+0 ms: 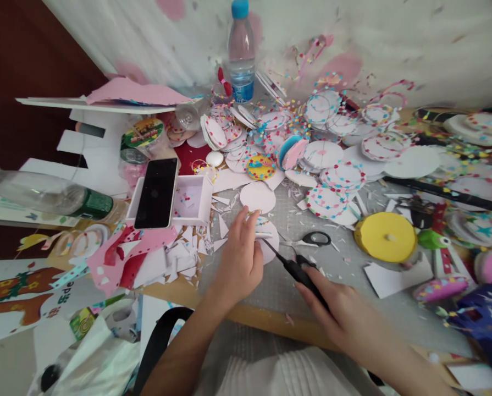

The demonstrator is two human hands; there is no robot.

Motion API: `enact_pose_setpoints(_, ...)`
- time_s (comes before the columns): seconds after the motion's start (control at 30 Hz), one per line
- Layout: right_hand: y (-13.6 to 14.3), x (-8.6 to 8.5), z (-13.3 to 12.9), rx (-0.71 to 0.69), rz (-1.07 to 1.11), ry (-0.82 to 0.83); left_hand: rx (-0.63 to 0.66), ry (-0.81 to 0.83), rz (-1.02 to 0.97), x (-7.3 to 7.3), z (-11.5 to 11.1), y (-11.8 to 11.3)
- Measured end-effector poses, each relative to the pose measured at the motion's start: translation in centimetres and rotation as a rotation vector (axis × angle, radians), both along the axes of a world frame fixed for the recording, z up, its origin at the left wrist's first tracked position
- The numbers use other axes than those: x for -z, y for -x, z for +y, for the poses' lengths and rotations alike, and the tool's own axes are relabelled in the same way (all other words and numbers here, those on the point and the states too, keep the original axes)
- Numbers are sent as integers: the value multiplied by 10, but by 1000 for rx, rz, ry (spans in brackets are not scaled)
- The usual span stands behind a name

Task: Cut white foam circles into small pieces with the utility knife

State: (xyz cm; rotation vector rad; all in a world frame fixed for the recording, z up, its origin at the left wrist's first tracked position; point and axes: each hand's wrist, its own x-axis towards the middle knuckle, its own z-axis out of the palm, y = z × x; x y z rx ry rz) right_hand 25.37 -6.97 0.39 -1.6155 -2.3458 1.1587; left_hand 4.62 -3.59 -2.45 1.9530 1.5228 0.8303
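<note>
My left hand [241, 256] has its fingers bent down on a small piece with coloured dots on its edge [263, 221], over a white paper disc [269, 256]. Its fingertips partly hide that piece. In my right hand [344, 311] is a slim black-handled tool [301, 276] with a thin dark tip. The tip points at the disc beside my left fingers; whether it touches cannot be made out. Black-handled scissors [316, 238] lie just beyond the tool, partly under it. Another white disc [257, 198] lies above my left fingertips.
Many dotted paper discs [330, 201] crowd the back and right. A phone [157, 192] rests on a white box [192, 203] at left, near paper scraps [186, 253]. A water bottle [241, 60] stands behind. At right are a yellow disc [386, 236] and a grey cutting mat [340, 264].
</note>
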Motion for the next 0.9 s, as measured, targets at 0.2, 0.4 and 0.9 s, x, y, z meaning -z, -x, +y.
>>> enact_pose_setpoints(0.2,3,6,1,-23,-42,84,-2,-7,-7,1,2,1)
enact_pose_setpoints(0.4,10,5,4,-14,-55,151,7,0,-9,1,3,2)
enact_pose_setpoints(0.9,30,4,7,-1,-230,121,12,-27,-30,6,10,5)
